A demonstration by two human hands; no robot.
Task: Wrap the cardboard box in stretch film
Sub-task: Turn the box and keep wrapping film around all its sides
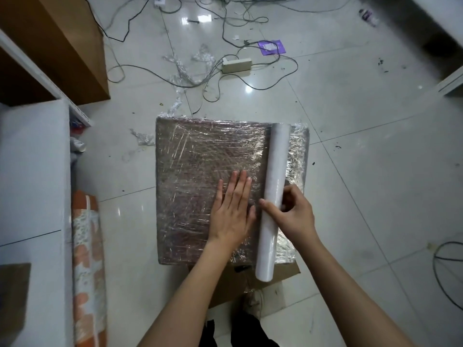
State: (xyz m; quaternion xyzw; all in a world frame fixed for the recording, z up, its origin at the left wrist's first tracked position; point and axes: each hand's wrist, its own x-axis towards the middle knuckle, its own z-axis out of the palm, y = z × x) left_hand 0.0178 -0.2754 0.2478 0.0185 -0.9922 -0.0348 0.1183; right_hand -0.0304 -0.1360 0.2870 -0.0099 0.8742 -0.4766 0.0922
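As the scene lies, viewed from the head camera, looking down:

Box: cardboard box on the tiled floor, directly in front of the person; top face already under several wrinkled layers of film; its near end appears to sit on a flat piece of cardboard, probably to keep it off the tiles.

Roll: stretch film roll lying lengthwise on the box top near its right edge, its near end overhanging the box; so laid, it can pay film out across the top.

Left hand: left hand flat on the wrapped top, fingers straight and together, just beside the roll; judged to be pressing the laid film down so it clings and does not lift.

Right hand: right hand gripping the roll about its middle, thumb on the left side, fingers curled round the right; judged to steady or turn it.

Progress: top covered; the other faces cannot be told from here.

Floor litter: torn film scraps, cables, a power strip; well apart from the box.

Left side: white shelf unit; a patterned roll beside it.
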